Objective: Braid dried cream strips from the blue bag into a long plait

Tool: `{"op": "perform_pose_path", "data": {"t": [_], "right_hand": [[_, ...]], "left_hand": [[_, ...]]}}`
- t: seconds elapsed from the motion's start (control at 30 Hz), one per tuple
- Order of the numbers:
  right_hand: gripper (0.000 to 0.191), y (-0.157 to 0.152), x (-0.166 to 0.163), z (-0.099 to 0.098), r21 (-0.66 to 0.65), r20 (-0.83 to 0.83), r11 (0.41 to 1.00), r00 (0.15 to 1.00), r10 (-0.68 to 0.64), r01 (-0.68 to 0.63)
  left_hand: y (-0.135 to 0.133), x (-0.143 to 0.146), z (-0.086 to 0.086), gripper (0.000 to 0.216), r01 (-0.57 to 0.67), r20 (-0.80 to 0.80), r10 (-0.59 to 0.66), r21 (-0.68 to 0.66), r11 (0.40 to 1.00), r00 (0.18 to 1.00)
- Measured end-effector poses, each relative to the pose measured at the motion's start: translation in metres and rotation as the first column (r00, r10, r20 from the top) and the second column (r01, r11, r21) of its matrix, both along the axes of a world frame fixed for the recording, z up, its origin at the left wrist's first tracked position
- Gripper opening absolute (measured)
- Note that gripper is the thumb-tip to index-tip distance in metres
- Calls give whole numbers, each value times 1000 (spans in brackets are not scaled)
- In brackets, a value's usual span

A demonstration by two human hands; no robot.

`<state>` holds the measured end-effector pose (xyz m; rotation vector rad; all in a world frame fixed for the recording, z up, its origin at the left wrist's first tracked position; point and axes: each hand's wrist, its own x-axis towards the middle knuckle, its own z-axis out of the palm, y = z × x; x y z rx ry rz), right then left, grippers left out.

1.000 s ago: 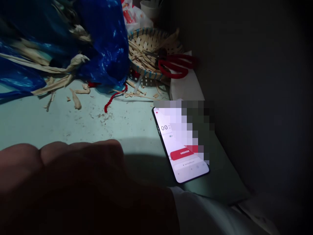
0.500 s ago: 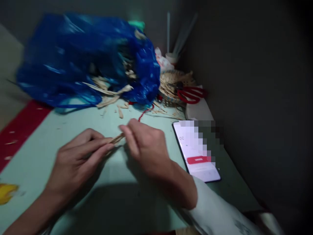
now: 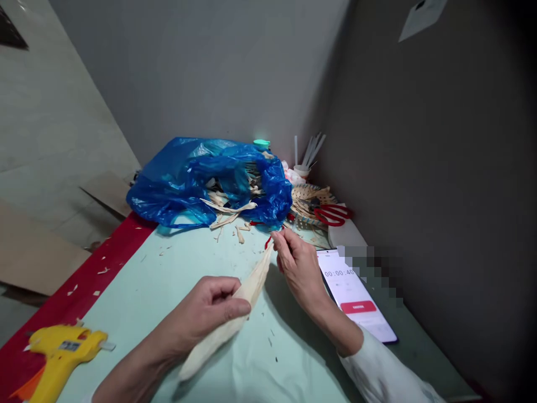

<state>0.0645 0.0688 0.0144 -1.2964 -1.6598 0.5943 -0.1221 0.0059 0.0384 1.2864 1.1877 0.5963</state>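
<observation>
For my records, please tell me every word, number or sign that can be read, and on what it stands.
"00:00:40" on the phone, last digit at the edge of a pixelated patch.
Red button on the phone: label too small to read.
Glue gun: label too blurred to read.
Other text: none readable.

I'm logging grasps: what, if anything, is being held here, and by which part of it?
A pale, leaf-like strip: the left hand grips it near its middle; the right hand pinches its narrow far end.
</observation>
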Motion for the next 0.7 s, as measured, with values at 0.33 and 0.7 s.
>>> {"op": "perform_pose_path", "data": {"t": [0.33, 0.7], "right_hand": [[23, -24, -29, -10, -192, -226, 889, 900, 373, -416], [23, -26, -35, -20, -282, -419, 818, 832, 365, -501]], "left_hand": [[9, 8, -9, 20, -384, 39, 388, 270, 883, 921], [15, 9, -26, 26, -512, 422, 468, -9, 859, 776]]}}
